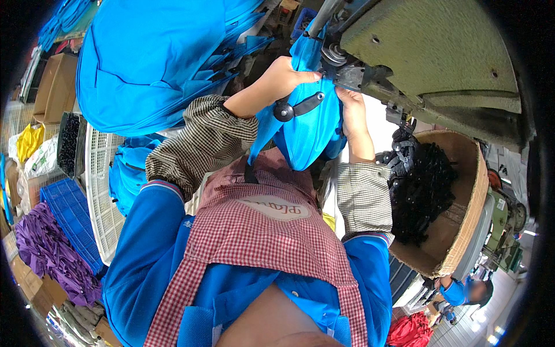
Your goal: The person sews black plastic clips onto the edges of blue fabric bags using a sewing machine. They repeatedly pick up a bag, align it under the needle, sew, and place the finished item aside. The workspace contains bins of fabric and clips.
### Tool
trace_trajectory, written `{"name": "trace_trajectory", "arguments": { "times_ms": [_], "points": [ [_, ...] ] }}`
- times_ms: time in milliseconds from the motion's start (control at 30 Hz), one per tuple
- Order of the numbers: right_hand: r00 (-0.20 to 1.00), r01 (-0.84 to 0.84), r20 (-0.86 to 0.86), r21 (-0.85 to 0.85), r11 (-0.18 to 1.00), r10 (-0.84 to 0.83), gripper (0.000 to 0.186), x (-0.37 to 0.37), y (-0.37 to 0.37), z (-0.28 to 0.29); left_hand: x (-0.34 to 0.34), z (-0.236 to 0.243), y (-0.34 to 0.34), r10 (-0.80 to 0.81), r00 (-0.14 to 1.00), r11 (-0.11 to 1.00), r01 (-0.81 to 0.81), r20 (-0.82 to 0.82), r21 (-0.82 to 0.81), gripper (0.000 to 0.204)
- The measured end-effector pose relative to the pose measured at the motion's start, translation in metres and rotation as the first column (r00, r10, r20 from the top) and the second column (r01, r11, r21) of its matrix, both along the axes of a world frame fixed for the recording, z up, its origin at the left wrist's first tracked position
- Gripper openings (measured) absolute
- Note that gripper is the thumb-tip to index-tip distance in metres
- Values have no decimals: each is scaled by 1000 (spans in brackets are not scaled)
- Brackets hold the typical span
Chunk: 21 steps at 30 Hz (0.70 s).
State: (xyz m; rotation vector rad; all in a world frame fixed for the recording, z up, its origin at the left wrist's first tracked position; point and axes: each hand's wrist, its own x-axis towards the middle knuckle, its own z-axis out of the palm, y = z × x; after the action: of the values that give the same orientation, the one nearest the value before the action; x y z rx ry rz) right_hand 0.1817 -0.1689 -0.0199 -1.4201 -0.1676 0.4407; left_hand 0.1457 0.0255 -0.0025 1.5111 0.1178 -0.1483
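Observation:
A bright blue fabric bag (309,136) hangs from both my hands under the head of a green metal press (433,52). My left hand (283,80) is closed on the bag's upper part, its thumb pressed flat beside the press tip (348,76). On the bag's other side my right hand (351,110) pinches the fabric just below that tip. A short black strap (306,104) lies across the bag's front, with a round black disc (284,112) at one end and a ringed hole at the other.
A large pile of blue bags (156,63) stands at the far left. To the right, a cardboard box (462,231) holds black straps (425,191). At left are a white plastic crate (98,191), a blue crate (72,217) and purple fabric (52,248). Another person (462,291) is at lower right.

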Motion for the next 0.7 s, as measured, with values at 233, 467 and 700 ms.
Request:
{"name": "trace_trajectory", "arguments": {
  "times_ms": [233,467,700],
  "points": [
    [660,547,732,-315,776,-169,25,-34,-3,3,-8,0,-8,57,980,931,-122,-193,-345,19],
    [985,170,8,-101,980,-170,31,-72,37,40,-18,-6,-7,69,968,924,-153,-240,-351,19],
    [980,32,178,-594,804,93,40,-47,27,48,-67,-28,-25,7,986,857,-93,-168,-507,27]
  ]
}}
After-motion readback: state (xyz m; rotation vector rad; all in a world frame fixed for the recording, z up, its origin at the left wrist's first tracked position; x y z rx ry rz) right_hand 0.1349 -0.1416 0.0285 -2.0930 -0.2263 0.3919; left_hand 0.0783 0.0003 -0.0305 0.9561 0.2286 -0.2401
